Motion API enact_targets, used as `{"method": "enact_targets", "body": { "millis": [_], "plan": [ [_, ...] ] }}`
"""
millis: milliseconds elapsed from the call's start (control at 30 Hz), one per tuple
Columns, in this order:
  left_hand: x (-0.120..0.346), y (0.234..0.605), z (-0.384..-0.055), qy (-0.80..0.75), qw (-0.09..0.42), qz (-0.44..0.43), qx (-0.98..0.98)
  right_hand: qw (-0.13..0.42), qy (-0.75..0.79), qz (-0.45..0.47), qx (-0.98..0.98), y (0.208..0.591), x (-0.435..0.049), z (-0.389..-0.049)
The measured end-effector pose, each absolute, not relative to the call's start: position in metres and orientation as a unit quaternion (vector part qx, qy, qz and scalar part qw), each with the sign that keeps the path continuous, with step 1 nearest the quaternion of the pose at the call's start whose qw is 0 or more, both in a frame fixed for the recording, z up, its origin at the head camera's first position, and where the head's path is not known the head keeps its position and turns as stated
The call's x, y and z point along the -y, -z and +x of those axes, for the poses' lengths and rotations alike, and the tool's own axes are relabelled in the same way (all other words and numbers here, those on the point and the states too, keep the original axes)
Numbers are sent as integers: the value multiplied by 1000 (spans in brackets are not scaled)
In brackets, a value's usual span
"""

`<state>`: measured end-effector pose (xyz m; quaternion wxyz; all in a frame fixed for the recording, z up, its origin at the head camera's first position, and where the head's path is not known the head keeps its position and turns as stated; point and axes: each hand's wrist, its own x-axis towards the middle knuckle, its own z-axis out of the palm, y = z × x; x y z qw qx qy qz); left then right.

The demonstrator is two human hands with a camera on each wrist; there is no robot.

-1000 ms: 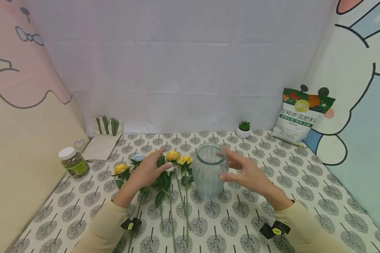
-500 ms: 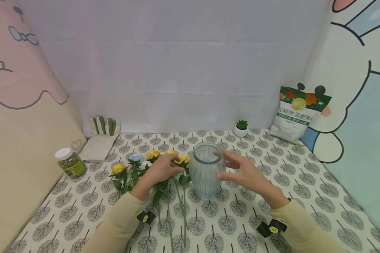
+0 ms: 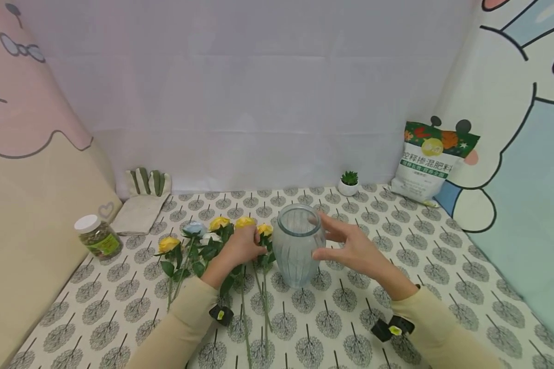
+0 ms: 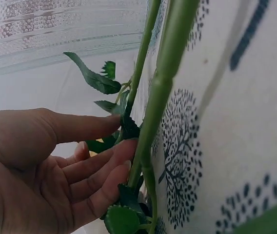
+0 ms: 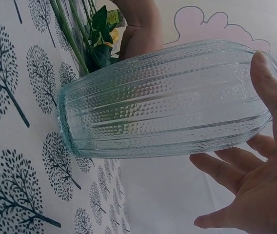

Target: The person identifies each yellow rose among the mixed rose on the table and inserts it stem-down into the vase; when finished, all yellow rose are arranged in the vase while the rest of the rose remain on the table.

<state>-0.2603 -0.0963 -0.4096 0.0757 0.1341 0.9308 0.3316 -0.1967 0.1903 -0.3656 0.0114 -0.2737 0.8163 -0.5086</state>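
A ribbed clear glass vase (image 3: 296, 259) stands upright on the patterned tablecloth. My right hand (image 3: 355, 249) spans its right side, thumb on the near wall and fingers curved behind the neck; in the right wrist view the index finger is spread away from the glass (image 5: 163, 107). My left hand (image 3: 240, 248) is among the flowers left of the vase. Its thumb and fingertips pinch a leafy green stem (image 4: 137, 73), apparently that of the rightmost yellow rose (image 3: 265, 229). Beside it lie other yellow roses (image 3: 219, 222), a blue one (image 3: 195, 228) and a white one (image 3: 210, 238).
A white-lidded jar (image 3: 99, 238) stands at the left, with cotton work gloves (image 3: 140, 210) behind it. Toward the back right are a small potted succulent (image 3: 348, 184) and a fertilizer bag (image 3: 427, 166). Long flower stems (image 3: 244, 318) run toward the front edge.
My left hand has moved right across the flowers and lowered, its fingers closing on a stem beside the vase. The right hand stays at the vase. The head view has shifted slightly.
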Motion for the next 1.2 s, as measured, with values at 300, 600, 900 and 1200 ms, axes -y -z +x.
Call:
{"method": "enact_targets", "body": {
  "millis": [300,600,900,1200],
  "plan": [
    [100,411,-265,-374,85,130,-914,15,521,-267,-810,365,-190,-197],
    [109,405,-269,-450,53,92,-887,10,513,-269,-815,366,-189,-197],
    [121,388,-273,-650,84,10,-755,2,510,-259,-820,366,-187,-195],
    [135,367,-273,-803,209,-1,-558,0,512,-247,-823,366,-187,-194]
  ]
}}
